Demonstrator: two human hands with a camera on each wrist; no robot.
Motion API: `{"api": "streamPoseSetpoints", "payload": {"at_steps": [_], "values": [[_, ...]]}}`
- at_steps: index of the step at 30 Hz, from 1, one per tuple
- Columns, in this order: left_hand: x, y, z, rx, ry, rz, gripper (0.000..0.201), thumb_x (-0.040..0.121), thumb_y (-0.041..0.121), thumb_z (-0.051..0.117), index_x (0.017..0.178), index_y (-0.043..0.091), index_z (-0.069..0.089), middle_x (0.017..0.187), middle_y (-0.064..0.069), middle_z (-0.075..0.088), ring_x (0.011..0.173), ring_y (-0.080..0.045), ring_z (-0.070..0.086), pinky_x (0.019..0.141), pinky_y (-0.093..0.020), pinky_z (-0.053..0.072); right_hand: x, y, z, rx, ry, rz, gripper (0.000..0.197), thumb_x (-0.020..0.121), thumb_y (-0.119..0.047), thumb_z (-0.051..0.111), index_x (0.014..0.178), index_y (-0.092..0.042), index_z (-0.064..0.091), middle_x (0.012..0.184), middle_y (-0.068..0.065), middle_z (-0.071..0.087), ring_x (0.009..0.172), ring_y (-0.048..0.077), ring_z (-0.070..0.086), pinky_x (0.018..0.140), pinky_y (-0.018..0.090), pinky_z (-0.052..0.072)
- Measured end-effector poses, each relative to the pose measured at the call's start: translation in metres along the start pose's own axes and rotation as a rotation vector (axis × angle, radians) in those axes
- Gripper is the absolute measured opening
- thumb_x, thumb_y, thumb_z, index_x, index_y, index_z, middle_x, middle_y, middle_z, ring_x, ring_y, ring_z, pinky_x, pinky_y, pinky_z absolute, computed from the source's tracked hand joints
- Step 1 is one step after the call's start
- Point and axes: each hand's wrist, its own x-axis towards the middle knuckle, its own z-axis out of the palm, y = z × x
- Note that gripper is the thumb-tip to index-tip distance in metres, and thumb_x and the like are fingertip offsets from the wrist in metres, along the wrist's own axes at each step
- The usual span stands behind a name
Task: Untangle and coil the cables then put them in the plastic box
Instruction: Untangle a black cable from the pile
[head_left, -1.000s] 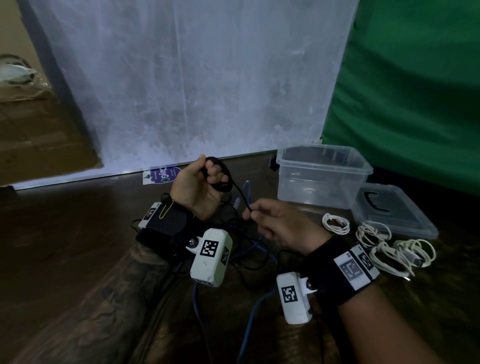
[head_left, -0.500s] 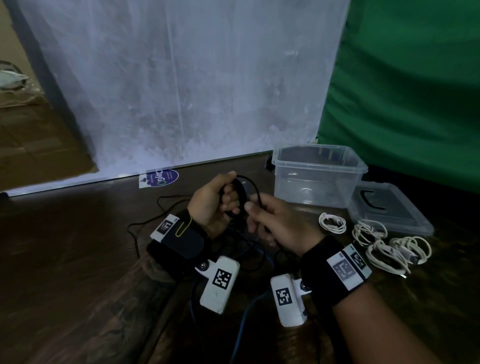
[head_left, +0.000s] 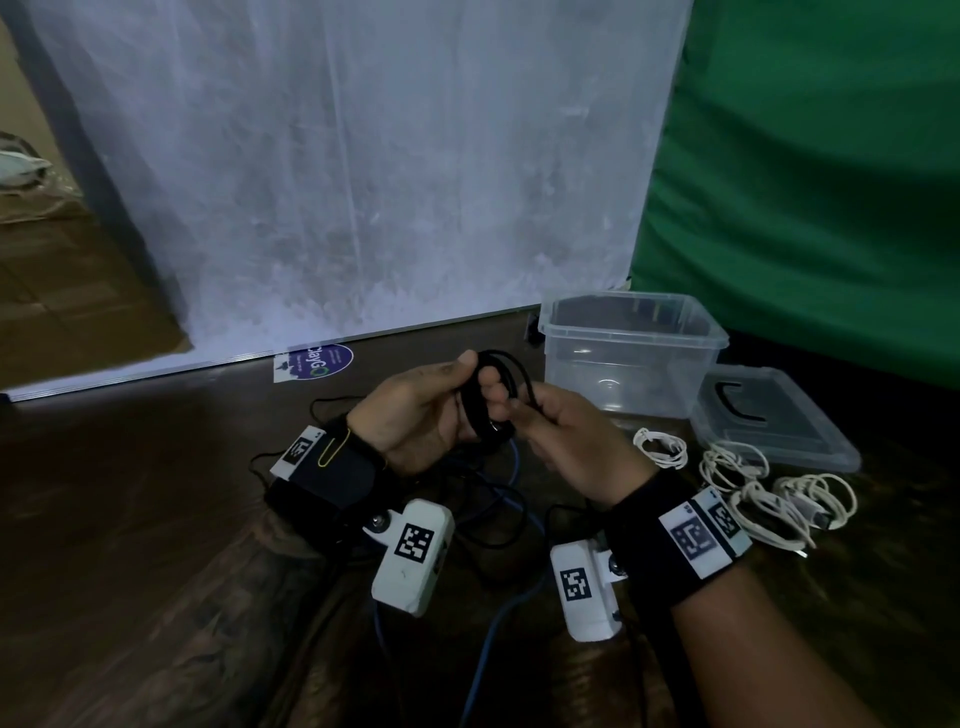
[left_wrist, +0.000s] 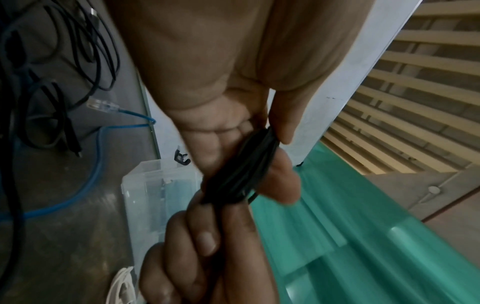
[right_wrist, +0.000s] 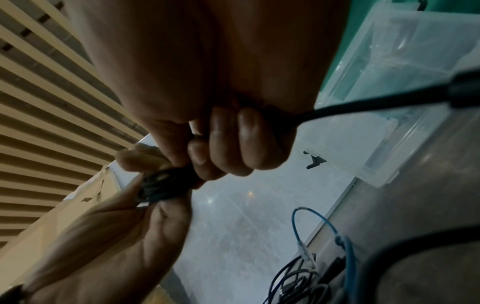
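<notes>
A black cable wound into a small coil (head_left: 485, 400) is held between both hands above the dark wooden table. My left hand (head_left: 431, 410) pinches the coil (left_wrist: 241, 172) between thumb and fingers. My right hand (head_left: 550, 431) grips the same black cable (right_wrist: 168, 181), its free strand (right_wrist: 363, 102) running out past the curled fingers. The clear plastic box (head_left: 628, 353) stands open to the right of the hands. A blue network cable (head_left: 498, 618) and loose black cables (head_left: 498, 519) lie tangled under the hands.
The box lid (head_left: 769, 426) lies flat right of the box. Several coiled white cables (head_left: 748, 483) sit in front of the lid. A white panel (head_left: 363, 171) and a green cloth (head_left: 810, 171) stand behind the table. A round sticker (head_left: 317, 361) lies by the panel.
The hands came together: the right hand moved up from the strand to the coil, and the left hand dropped slightly toward the middle. The loose strand now loops round the coil.
</notes>
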Motion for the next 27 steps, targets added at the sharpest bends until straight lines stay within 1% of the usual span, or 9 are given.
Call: {"api": "streamPoseSetpoints", "payload": {"at_steps": [2, 5, 7, 9, 11, 15, 17, 22, 27], "values": [[0.000, 0.001, -0.001, -0.004, -0.016, 0.000, 0.030, 0.095, 0.025, 0.042, 0.083, 0.006, 0.062, 0.072, -0.007, 0.059, 0.066, -0.021, 0.060, 0.064, -0.031, 0.053, -0.001, -0.003, -0.001, 0.018, -0.008, -0.017, 0.023, 0.103, -0.015, 0.047, 0.091, -0.028, 0.063, 0.059, -0.029, 0.062, 0.057, -0.012, 0.058, 0.056, 0.007, 0.040], [0.003, -0.004, 0.002, -0.074, -0.016, -0.030, 0.030, 0.098, 0.030, 0.038, 0.077, 0.011, 0.048, 0.064, 0.000, 0.036, 0.059, -0.014, 0.040, 0.062, -0.024, 0.037, 0.001, 0.001, 0.001, -0.019, 0.023, -0.052, 0.017, 0.101, -0.019, 0.054, 0.094, -0.022, 0.069, 0.079, -0.022, 0.072, 0.075, -0.007, 0.064, 0.068, 0.011, 0.046], [0.008, -0.005, 0.002, -0.135, 0.073, 0.010, 0.031, 0.098, 0.031, 0.040, 0.072, 0.013, 0.043, 0.060, 0.002, 0.029, 0.054, -0.011, 0.031, 0.057, -0.021, 0.028, 0.003, 0.005, 0.002, 0.009, 0.052, -0.013, 0.018, 0.100, -0.018, 0.054, 0.087, -0.017, 0.066, 0.058, -0.020, 0.059, 0.055, -0.004, 0.053, 0.055, 0.012, 0.039], [0.009, 0.002, -0.005, -0.211, 0.159, 0.100, 0.033, 0.098, 0.031, 0.040, 0.070, 0.014, 0.042, 0.056, 0.004, 0.029, 0.049, -0.009, 0.030, 0.051, -0.018, 0.028, 0.005, 0.008, 0.000, 0.092, 0.067, 0.076, 0.021, 0.101, -0.013, 0.050, 0.088, -0.011, 0.066, 0.051, -0.012, 0.047, 0.047, 0.003, 0.042, 0.049, 0.019, 0.036], [0.009, 0.010, -0.018, -0.276, 0.198, 0.175, 0.036, 0.100, 0.031, 0.036, 0.068, 0.016, 0.042, 0.053, 0.005, 0.032, 0.045, -0.009, 0.032, 0.046, -0.017, 0.033, 0.006, 0.012, -0.003, 0.125, 0.047, 0.121, 0.023, 0.099, -0.005, 0.047, 0.089, -0.008, 0.068, 0.056, -0.002, 0.049, 0.050, 0.009, 0.047, 0.052, 0.021, 0.039], [0.008, 0.016, -0.030, -0.273, 0.213, 0.219, 0.036, 0.101, 0.034, 0.032, 0.070, 0.018, 0.040, 0.054, 0.006, 0.032, 0.043, -0.008, 0.031, 0.044, -0.020, 0.038, 0.001, 0.017, -0.013, -0.039, -0.129, 0.162, 0.017, 0.096, -0.008, 0.059, 0.094, -0.014, 0.074, 0.071, -0.015, 0.069, 0.068, -0.008, 0.059, 0.066, 0.010, 0.043], [0.009, 0.015, -0.027, -0.279, 0.219, 0.211, 0.036, 0.102, 0.033, 0.032, 0.070, 0.017, 0.040, 0.053, 0.006, 0.032, 0.041, -0.007, 0.030, 0.042, -0.018, 0.036, 0.001, 0.021, -0.015, -0.041, -0.143, 0.156, 0.016, 0.092, -0.006, 0.065, 0.095, -0.019, 0.075, 0.077, -0.012, 0.072, 0.073, -0.002, 0.064, 0.068, 0.012, 0.046], [0.014, -0.002, -0.018, -0.286, 0.210, 0.165, 0.038, 0.100, 0.029, 0.037, 0.067, 0.013, 0.043, 0.053, 0.004, 0.032, 0.039, -0.005, 0.027, 0.039, -0.013, 0.023, 0.005, 0.019, -0.017, 0.383, 0.220, 0.131, 0.014, 0.093, -0.003, 0.062, 0.100, -0.010, 0.071, 0.079, 0.004, 0.075, 0.073, 0.015, 0.073, 0.062, 0.021, 0.056], [0.016, -0.019, -0.010, -0.250, 0.084, 0.085, 0.038, 0.101, 0.035, 0.034, 0.069, 0.015, 0.040, 0.064, 0.003, 0.032, 0.039, -0.003, 0.026, 0.042, -0.013, 0.026, 0.007, 0.018, -0.015, 0.546, 0.314, 0.138, 0.012, 0.094, -0.003, 0.060, 0.099, -0.008, 0.070, 0.080, 0.008, 0.075, 0.073, 0.017, 0.074, 0.064, 0.023, 0.057]]}}
